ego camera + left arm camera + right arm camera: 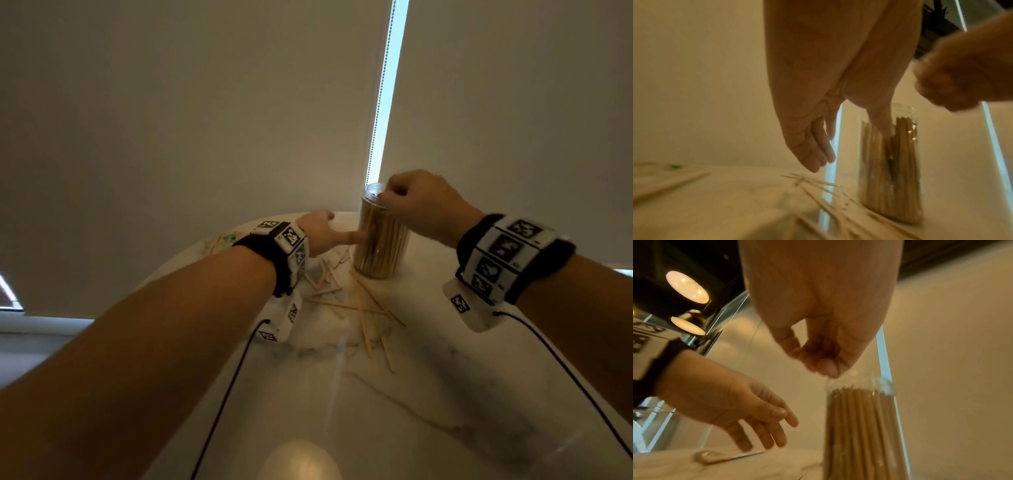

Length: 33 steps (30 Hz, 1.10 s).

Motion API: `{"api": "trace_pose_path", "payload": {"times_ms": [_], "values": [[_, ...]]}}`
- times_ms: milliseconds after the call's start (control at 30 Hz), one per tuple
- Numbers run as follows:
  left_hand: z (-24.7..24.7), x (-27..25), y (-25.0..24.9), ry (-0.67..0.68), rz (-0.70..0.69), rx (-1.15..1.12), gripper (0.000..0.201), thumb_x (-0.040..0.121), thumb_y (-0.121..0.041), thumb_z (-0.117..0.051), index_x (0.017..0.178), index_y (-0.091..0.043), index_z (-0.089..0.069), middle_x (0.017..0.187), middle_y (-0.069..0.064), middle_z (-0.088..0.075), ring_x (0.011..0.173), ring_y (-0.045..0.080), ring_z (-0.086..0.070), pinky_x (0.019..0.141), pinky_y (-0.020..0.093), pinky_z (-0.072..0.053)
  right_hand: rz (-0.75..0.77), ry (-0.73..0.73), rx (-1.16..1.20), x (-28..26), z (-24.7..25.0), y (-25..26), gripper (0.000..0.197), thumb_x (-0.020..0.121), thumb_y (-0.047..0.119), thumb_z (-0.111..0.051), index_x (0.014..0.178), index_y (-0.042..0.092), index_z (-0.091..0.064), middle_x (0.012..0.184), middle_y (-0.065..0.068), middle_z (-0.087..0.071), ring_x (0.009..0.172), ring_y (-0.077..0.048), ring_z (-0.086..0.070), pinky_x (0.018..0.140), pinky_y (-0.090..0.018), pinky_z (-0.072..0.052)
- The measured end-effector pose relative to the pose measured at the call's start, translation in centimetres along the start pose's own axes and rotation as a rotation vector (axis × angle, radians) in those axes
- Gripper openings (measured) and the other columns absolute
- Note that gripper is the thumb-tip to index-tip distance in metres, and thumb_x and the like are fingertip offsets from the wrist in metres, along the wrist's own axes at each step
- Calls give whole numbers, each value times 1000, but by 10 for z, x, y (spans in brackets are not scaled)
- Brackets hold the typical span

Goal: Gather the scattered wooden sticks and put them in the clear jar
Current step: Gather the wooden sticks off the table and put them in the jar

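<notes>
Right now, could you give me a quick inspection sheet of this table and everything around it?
Surface: pale marbled round table.
Job's things: clear jar upright, open, packed with sticks; scattered wooden sticks lying before it.
Clutter: a paper with green print at the far left edge.
Hands: left hand fingers straight, thumb touching the jar's side; right hand fingers curled over the rim, blurred, contents unclear.
Cables: black cable from each wrist unit.
Surroundings: drawn roller blinds, bead chain.

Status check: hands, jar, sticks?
Left hand open, thumb on clear jar. Right hand curled above jar mouth, contents unclear. Jar upright, nearly full. Loose sticks on table.
</notes>
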State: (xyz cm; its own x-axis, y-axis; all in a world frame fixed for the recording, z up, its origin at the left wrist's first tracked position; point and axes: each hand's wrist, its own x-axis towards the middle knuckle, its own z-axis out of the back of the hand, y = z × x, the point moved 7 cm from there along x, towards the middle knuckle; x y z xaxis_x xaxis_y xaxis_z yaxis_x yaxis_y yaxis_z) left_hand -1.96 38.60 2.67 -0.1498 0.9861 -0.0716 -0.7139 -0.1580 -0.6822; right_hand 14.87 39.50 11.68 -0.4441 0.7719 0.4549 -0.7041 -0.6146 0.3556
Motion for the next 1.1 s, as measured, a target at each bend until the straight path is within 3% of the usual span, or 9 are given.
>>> {"api": "trace_pose_path", "payload": {"times_ms": [133, 233, 300, 367, 500, 667, 800, 967, 1100], "values": [[46, -40, 60, 45, 106, 219, 49, 80, -49, -77, 113, -14, -70, 102, 5, -71, 95, 21, -67, 85, 36, -58, -146, 500, -93, -52, -67, -8, 39, 98, 44, -52, 79, 12, -65, 78, -7, -64, 73, -21, -61, 65, -30, -49], [60, -77, 99, 170, 194, 495, 82, 65, -67, -80, 132, -23, -58, 123, -1, -60, 118, 22, -57, 102, 41, -48, -238, 704, -315, -80, -97, -16, 83, 85, 81, -36, 118, 10, -65, 113, -8, -65, 104, -26, -61, 93, -36, -49], [59, -99, 118, 250, 223, 585, 108, 57, -72, -81, 146, -28, -38, 143, 0, -47, 132, 23, -47, 112, 43, -37, -240, 806, -448, -94, -106, -14, 95, 80, 86, -37, 122, 5, -63, 118, -10, -63, 112, -27, -60, 98, -36, -48], [54, -117, 127, 276, 225, 651, 106, 61, -65, -83, 147, -26, -35, 148, 0, -43, 132, 24, -46, 111, 38, -37, -212, 806, -475, -99, -105, -7, 77, 85, 76, -50, 113, 6, -67, 106, -8, -64, 100, -24, -62, 88, -33, -51], [41, -134, 123, 210, 128, 685, 60, 75, -49, -82, 124, -26, -58, 124, -4, -61, 110, 19, -57, 95, 30, -47, -195, 741, -485, -105, -98, 6, 36, 93, 38, -65, 107, 5, -67, 84, -4, -57, 84, -21, -54, 64, -26, -46], [27, -143, 111, 159, 52, 700, 19, 86, -20, -74, 104, -17, -74, 107, -3, -72, 99, 16, -64, 87, 27, -49, -216, 703, -495, -123, -91, 11, 34, 97, 25, -56, 119, -1, -64, 96, -8, -55, 87, -22, -52, 77, -28, -47], [16, -153, 103, 142, 37, 796, 24, 94, -25, -60, 113, -12, -69, 115, 7, -68, 105, 25, -64, 87, 30, -51, -244, 698, -484, -140, -84, 11, 33, 96, 23, -58, 122, 2, -62, 117, -12, -65, 106, -26, -62, 83, -29, -48], [-7, -163, 93, 193, 78, 820, 34, 95, -28, -55, 124, -9, -56, 121, 11, -60, 106, 27, -61, 85, 32, -51, -273, 683, -455, -156, -76, 9, 28, 96, 18, -58, 118, 3, -63, 118, -12, -66, 106, -27, -64, 81, -28, -49], [-2, -163, 75, 73, 104, 671, 30, 103, -22, -40, 115, -3, -60, 102, 12, -58, 92, 28, -58, 73, 30, -41, -316, 696, -393, -165, -69, 7, 26, 94, 21, -59, 114, 4, -63, 112, -11, -66, 100, -25, -63, 76, -27, -48]]}}
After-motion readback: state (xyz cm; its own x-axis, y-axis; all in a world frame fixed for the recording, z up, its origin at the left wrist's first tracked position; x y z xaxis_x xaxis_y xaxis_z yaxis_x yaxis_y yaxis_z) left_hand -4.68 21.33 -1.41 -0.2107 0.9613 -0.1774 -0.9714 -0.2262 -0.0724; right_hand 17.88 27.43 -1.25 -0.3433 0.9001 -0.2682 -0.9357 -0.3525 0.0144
